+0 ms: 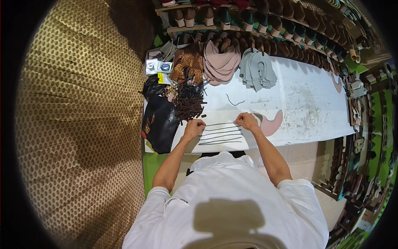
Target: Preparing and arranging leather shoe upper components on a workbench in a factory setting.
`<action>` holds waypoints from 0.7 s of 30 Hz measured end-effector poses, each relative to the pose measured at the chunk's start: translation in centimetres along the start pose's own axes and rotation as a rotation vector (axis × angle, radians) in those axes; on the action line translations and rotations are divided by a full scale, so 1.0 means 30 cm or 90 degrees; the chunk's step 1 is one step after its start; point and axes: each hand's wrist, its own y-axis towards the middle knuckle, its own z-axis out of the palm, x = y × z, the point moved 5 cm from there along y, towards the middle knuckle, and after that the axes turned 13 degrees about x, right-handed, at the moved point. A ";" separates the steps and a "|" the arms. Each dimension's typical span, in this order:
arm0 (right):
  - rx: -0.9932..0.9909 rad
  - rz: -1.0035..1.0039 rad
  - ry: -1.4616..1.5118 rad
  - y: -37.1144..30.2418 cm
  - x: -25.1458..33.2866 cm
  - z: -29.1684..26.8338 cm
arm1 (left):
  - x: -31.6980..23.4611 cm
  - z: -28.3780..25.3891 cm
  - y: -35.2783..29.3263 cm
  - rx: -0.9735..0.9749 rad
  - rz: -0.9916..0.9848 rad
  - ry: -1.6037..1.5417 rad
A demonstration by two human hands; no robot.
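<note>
My left hand [195, 126] and my right hand [246, 120] rest over the near part of the white table, fingers pinched together. Between them a thin dark chain-like strip [219, 123] lies stretched straight, its two ends at my fingertips. Nearer to me, several similar strips [220, 136] lie in roughly parallel rows. Farther off, a short curved strip [235, 103] lies by itself. Beside my right wrist is a curved pink cut piece [272, 125]. A heap of small dark brown pieces [189, 108] sits just beyond my left hand.
Along the table's [306, 95] far side lie stacks of pink pieces [222, 62], grey pieces [258, 69] and leopard-print pieces [186, 66]. Black material [159, 124] covers the left end. Shelves of shoes [248, 20] rise behind; a patterned gold curtain [83, 103] hangs at left.
</note>
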 end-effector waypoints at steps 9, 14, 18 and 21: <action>-0.086 -0.029 -0.041 -0.067 -0.017 -0.036 | -0.019 -0.017 -0.038 -0.013 -0.024 0.107; -0.114 -0.079 -0.028 -0.120 -0.067 -0.040 | -0.013 -0.017 -0.034 -0.045 0.014 0.103; -0.112 -0.099 -0.050 -0.165 -0.060 -0.037 | -0.004 -0.031 -0.041 -0.072 0.051 0.057; -0.065 -0.066 -0.058 -0.203 -0.066 -0.013 | -0.010 -0.050 -0.044 -0.094 0.069 0.067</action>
